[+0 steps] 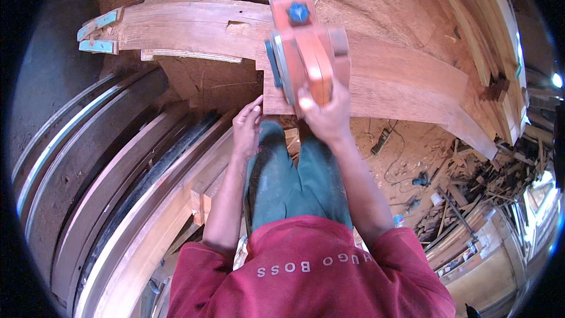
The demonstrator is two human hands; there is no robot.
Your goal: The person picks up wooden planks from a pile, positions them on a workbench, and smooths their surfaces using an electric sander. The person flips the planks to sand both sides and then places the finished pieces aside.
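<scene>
My right hand (327,112) is wrapped round the rear handle of an orange electric hand planer (318,65) with a blue front knob. The planer rests on a reddish wooden board (388,82), near its left end, and looks slightly blurred. At the board's near left corner is my left hand (247,123), its fingers bent and pressed together, the fingertips against the board's edge. Whether the thumb grips underneath is hidden. The board lies over a longer, paler plank (188,26) that runs left, with turquoise-painted end pieces (99,46).
Long boards (118,194) stand stacked at the left. Sawdust (382,0) covers the surface beyond the plank. A cord (393,162) trails over the floor at right, near a heap of wood offcuts (477,182). Tall planks (471,23) lean at the far right.
</scene>
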